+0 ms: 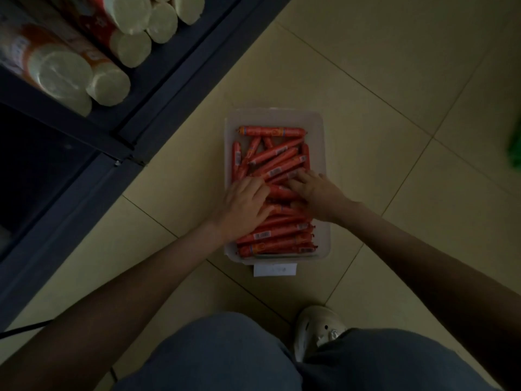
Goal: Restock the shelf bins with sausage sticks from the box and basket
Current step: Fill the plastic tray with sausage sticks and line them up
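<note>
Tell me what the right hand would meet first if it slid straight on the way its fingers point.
The right hand lies on the sausage sticks; going on, it would likely push into that loose pile before the bin wall.

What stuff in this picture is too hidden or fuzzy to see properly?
Head view: the left hand and right hand cover the sausage sticks beneath them, so whether either grips any is unclear.
Head view: the label on the bin has print too small and blurred to read.
Head view: the green thing is cut off by the right edge.
Head view: the lower shelf is too dark to see into.
</note>
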{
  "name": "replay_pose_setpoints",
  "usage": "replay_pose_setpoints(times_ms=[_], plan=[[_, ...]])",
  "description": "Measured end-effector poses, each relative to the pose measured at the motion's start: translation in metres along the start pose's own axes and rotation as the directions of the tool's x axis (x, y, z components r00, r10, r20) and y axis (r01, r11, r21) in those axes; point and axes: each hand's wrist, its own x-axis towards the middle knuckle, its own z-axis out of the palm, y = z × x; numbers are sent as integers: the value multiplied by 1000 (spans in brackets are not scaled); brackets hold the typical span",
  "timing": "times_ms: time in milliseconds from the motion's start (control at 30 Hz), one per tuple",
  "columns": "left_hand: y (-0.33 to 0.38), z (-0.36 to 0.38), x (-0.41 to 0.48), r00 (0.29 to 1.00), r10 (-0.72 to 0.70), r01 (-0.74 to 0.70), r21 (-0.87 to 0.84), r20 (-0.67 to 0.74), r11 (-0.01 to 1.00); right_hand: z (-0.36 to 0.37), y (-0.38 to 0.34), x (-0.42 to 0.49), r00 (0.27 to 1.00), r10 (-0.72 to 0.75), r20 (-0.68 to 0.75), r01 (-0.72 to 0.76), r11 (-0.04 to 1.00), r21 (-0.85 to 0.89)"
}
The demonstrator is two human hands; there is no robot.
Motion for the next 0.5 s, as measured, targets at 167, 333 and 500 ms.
replay_pose_setpoints(times_ms=[167,333,500], plan=[[-1,4,-3,921,25,-61,80,389,995,24,-13,-27,996,-56,68,62,994,-94],[-7,9,19,855,-257,91,357,450,930,21,-8,-6,994,71,80,-59,988,-145],[-25,7,38,844,-310,154,356,437,922,-4,2,24,999,31,-20,-30,999,25]])
